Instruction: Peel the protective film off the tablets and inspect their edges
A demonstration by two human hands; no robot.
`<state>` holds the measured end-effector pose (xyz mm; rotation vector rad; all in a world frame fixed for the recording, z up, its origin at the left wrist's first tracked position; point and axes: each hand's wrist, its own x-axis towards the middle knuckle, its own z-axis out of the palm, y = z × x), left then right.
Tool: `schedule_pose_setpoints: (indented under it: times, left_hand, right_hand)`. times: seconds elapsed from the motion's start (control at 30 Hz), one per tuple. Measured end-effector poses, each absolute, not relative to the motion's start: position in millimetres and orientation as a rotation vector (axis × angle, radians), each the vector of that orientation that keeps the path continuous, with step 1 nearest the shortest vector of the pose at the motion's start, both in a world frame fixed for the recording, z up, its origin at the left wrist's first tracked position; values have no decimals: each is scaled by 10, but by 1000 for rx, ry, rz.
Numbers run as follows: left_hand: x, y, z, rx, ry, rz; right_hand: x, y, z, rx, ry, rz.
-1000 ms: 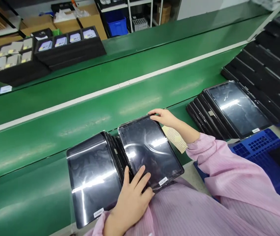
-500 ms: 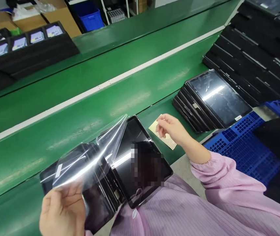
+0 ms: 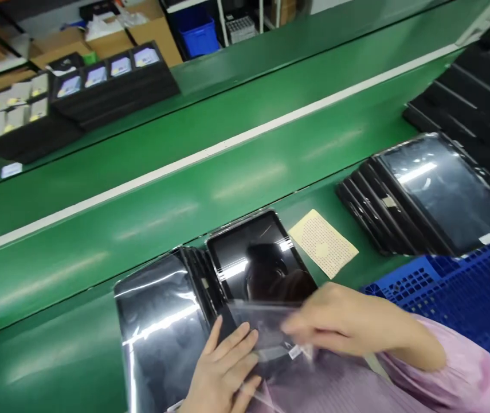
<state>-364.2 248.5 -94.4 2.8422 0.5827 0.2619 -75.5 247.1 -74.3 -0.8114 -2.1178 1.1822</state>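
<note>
A black tablet (image 3: pixel 251 246) lies face up on the green bench, in front of my body. Over its near end is a clear film (image 3: pixel 266 321) with a small white label. My left hand (image 3: pixel 227 367) rests on the film with its fingers spread. The fingers of my right hand (image 3: pixel 330 321) are pinched at the film's right side, slightly blurred. Left of the tablet stands a stack of tablets, the top one film-covered (image 3: pixel 159 327). A yellowish sheet of small dot stickers (image 3: pixel 334 249) lies to the right.
Another stack of tablets (image 3: pixel 446 189) stands at the right, beside a blue plastic crate (image 3: pixel 455 292). Black trays (image 3: pixel 472 97) are piled behind it. Across the green conveyor (image 3: pixel 245 178), dark foam trays (image 3: pixel 120 92) hold small packets, with a blue bin (image 3: pixel 199 37) beyond.
The film has come down from the left to the tablet's near end. My left hand has moved right and spread its fingers; my right hand has left the sticker sheet for the film. The view has shifted.
</note>
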Motion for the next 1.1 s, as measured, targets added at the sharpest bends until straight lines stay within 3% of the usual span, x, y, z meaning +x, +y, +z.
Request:
schedule_pose_setpoints:
  times: [0.17,0.33,0.4,0.47,0.57,0.7,0.9,1.1]
  left_hand:
    - [-3594,2437,-855,2702,613,182]
    - [-3656,2414,-867,2508,671,450]
    - [-3835,2465,-892,2454,986,725]
    - [-4110,2578,-917,2256,1632,924]
    - [-4553,2808,-941,1573,2389,801]
    - [-4839,2992,-984,1175,2110,671]
    - [-4818,2990,-1037,1162,2034,858]
    - [-4908,3026,-893,992,1784,1014]
  right_hand:
    - [-433,2393,-892,-664,-1972,1411]
    - [-574,2527,-1295,-1387,-1663,846]
    - [-672,2626,-1429,-1740,-1508,788]
    - [-740,2727,-1511,-1895,-1401,922]
    - [-763,2835,-1534,-1910,-1246,1133]
    - [-725,2887,-1472,-1779,-1129,1280]
    - [-665,2795,-1283,-1712,-995,1191]
    - [-908,2572,-784,-1397,-796,1280]
